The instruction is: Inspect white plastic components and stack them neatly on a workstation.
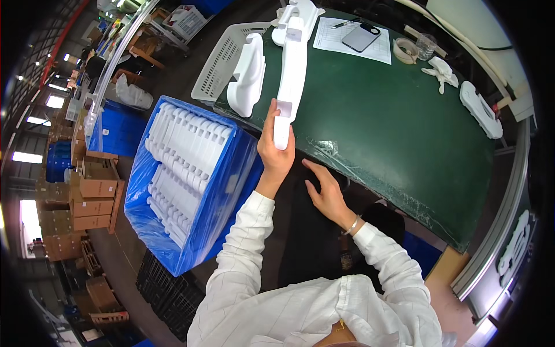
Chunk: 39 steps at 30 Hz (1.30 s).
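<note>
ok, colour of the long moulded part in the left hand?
White; the long moulded part in the left hand shows best in the head view.

A green-topped worktable (393, 127) stands in a dim workshop, cardboard boxes (92, 196) stacked along the left, windows (26, 157) glowing

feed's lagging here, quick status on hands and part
Left hand gripping long white plastic part over green table. Right hand empty, at table edge. Nothing blocking.

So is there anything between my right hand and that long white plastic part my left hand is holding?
Nothing visible. The right hand hovers open at the near edge of the green table, just right of the left hand, which grips the near end of the long white plastic part. Only bare edge lies between them.
</note>
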Each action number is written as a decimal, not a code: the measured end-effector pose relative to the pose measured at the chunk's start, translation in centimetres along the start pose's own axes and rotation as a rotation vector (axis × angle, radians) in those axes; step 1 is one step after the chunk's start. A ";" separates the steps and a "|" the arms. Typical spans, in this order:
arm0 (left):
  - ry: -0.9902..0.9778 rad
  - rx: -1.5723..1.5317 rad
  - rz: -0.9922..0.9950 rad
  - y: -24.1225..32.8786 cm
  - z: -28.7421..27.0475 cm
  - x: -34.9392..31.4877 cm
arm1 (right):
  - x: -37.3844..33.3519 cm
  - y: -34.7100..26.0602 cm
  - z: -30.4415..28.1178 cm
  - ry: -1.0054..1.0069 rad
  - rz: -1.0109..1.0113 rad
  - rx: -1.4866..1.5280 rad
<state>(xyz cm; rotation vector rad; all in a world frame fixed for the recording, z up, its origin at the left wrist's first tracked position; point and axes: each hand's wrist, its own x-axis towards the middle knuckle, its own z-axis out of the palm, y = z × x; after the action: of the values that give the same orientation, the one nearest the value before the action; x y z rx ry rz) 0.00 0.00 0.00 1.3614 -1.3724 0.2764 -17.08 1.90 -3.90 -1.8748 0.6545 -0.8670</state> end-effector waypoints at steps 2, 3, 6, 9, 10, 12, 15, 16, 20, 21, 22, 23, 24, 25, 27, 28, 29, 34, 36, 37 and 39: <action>0.001 0.027 -0.006 -0.2 0.0 0.0 | -0.5 -0.3 -0.4 -0.019 0.011 -0.002; 0.002 0.021 -0.004 -0.6 0.1 0.2 | -0.4 -0.3 -0.5 -0.015 0.010 -0.008; 0.003 0.035 -0.120 -1.8 0.7 1.2 | -0.4 -0.1 -0.9 -0.019 0.017 -0.032; 0.047 0.001 -0.241 -5.6 1.2 1.3 | -0.9 -0.1 -0.6 -0.007 -0.046 -0.068; 0.057 -0.062 -0.327 -6.4 1.3 1.4 | -1.1 -0.2 -0.6 0.004 -0.048 -0.050; 0.051 -0.038 -0.294 -9.1 1.6 1.6 | -1.6 -0.8 -0.9 0.054 -0.050 -0.011; -0.077 -0.007 -0.358 -12.2 2.1 1.8 | -3.4 -1.1 -2.5 0.133 -0.026 0.003; -0.082 0.153 -0.313 -12.0 3.1 1.8 | -4.4 -1.0 -3.3 0.188 0.050 0.003; 0.004 0.243 -0.250 -12.9 3.3 2.1 | -8.6 0.3 -5.6 0.249 0.121 0.074; 0.059 0.344 -0.213 -13.9 2.8 1.9 | -9.4 0.7 -6.4 0.248 0.074 0.049; 0.090 0.493 -0.140 -14.2 2.2 2.0 | -10.2 0.8 -7.4 0.259 0.065 0.031; 0.157 0.462 -0.011 -14.4 2.9 1.8 | -11.3 0.8 -8.9 0.267 0.057 0.017; 0.156 0.431 0.044 -15.1 2.3 2.3 | -12.1 0.3 -10.2 0.331 0.067 -0.018; 0.156 0.409 0.053 -14.3 2.7 2.0 | -13.2 -0.2 -12.3 0.343 0.057 -0.061; 0.123 0.401 0.022 -12.2 3.5 1.2 | -16.3 -2.7 -16.1 0.411 0.129 -0.046; 0.109 0.425 0.024 -12.4 3.8 1.1 | -17.2 -3.7 -18.5 0.472 0.137 -0.170; 0.088 0.451 0.025 -12.8 4.1 0.9 | -18.3 -4.4 -21.0 0.505 0.174 -0.273; 0.070 0.517 -0.024 -13.0 3.7 0.7 | -24.4 -5.5 -35.2 0.909 0.265 -0.821; 0.113 0.606 0.000 -12.8 2.6 0.7 | -26.9 -5.7 -40.8 1.031 0.263 -0.980; 0.117 0.603 0.004 -11.9 2.8 0.7 | -29.3 -4.6 -44.0 1.098 0.265 -1.044; 0.156 0.672 0.040 -9.3 2.9 0.3 | -32.8 -3.6 -49.1 1.143 0.404 -1.217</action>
<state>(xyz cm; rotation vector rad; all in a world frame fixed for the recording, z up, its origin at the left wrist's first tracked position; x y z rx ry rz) 6.04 -5.31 -5.52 1.8077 -1.2205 0.9128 -75.55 1.76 5.07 -1.8633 2.6128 -1.3822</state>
